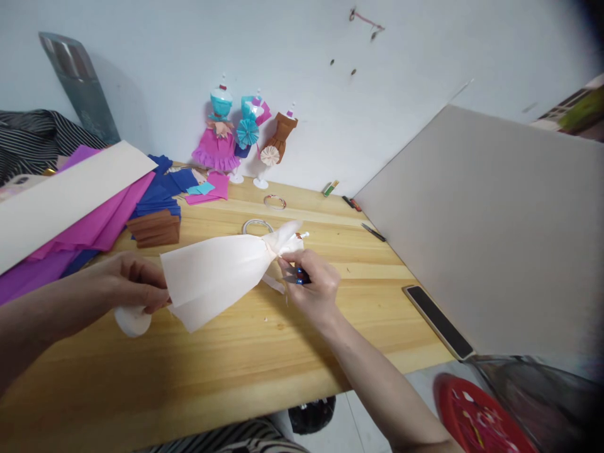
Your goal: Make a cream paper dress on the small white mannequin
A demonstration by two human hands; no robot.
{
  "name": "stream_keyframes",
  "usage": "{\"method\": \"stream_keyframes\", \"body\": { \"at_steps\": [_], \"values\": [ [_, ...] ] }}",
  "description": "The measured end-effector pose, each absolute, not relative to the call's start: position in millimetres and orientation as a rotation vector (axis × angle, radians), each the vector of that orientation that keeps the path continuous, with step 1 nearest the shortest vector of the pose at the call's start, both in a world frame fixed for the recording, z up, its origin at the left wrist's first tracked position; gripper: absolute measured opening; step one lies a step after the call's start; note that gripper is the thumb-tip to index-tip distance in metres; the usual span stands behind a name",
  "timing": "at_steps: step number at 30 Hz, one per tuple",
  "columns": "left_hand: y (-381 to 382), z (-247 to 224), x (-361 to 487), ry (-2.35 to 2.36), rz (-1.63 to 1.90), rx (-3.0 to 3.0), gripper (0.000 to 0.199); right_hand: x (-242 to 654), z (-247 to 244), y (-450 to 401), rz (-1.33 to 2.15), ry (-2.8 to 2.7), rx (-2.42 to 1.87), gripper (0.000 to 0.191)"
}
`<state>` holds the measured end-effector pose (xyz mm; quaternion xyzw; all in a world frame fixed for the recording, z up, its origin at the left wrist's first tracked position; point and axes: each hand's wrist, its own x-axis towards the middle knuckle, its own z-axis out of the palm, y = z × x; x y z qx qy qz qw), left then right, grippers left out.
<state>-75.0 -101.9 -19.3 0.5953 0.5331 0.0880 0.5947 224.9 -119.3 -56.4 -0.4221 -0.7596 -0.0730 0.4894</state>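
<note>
A miniature dress form in a cream crepe-paper dress (219,277) is held sideways above the table, its skirt flaring to the left and gathered at the waist. My left hand (136,283) is closed on the stand below the skirt, beside its round white base (133,321). At the gathered waist, the fingers of my right hand (314,283) pinch the paper. A small dark metal tool with blue parts (298,275) is also tucked in that hand; its kind is unclear. A narrow cream strip (274,283) hangs below the waist. The form's white top (298,242) shows past my right fingers.
Three dressed mini forms (248,132) stand against the wall. Folded coloured paper (155,201) and a cream sheet (75,195) lie at left. Tape rolls (275,202) lie behind the dress. A craft knife (373,232) and a dark-topped bar (438,321) lie along the right panel (495,220).
</note>
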Motion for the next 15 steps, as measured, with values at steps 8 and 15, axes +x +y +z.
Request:
{"method": "stream_keyframes", "body": {
  "at_steps": [8,15],
  "values": [
    [-102.1,-16.1,-83.5,1.184,0.222,1.244,0.025,237.7,-21.4,-138.2,0.207,-2.025,-1.224,0.017],
    [-109.2,-3.8,-84.0,1.310,0.295,1.403,0.032,264.2,16.8,-137.8,0.496,-2.016,-1.469,0.021]
  ]
}}
